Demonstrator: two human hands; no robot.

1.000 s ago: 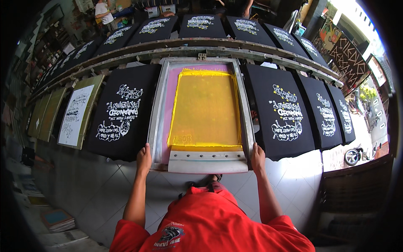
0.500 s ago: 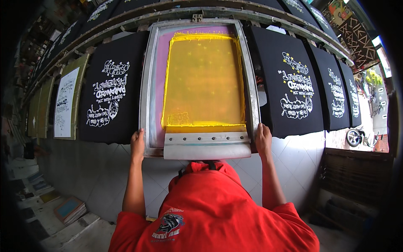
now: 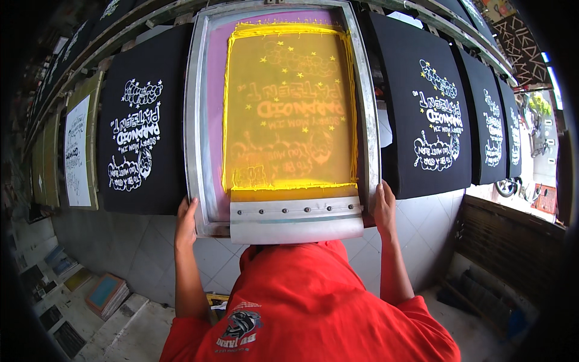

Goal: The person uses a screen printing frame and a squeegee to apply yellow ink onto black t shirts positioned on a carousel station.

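A screen-printing frame (image 3: 194, 120) with metal bars is held between my two hands. My left hand (image 3: 186, 221) wraps round its near left corner, and my right hand (image 3: 385, 210) grips the near right side. Yellow ink (image 3: 225, 120) borders the mesh (image 3: 289, 139), through which pale lettering and small stars show from beneath. Across the near end of the frame lies a squeegee (image 3: 295, 224), a wide pale metal blade with several bolts, touched by neither hand. Whatever lies directly under the frame is mostly hidden.
Black printed shirts (image 3: 134, 130) lie to the left, and more black shirts (image 3: 429, 114) to the right. A white printed sheet (image 3: 79, 151) sits further left. Long metal rails (image 3: 145, 36) run behind. Stacked framed panels (image 3: 107, 295) stand on the floor at lower left.
The frame appears larger and nearer, with both hands still on it. Pale lettering now shows through the mesh, where before it looked mostly plain. The view has shifted slightly.
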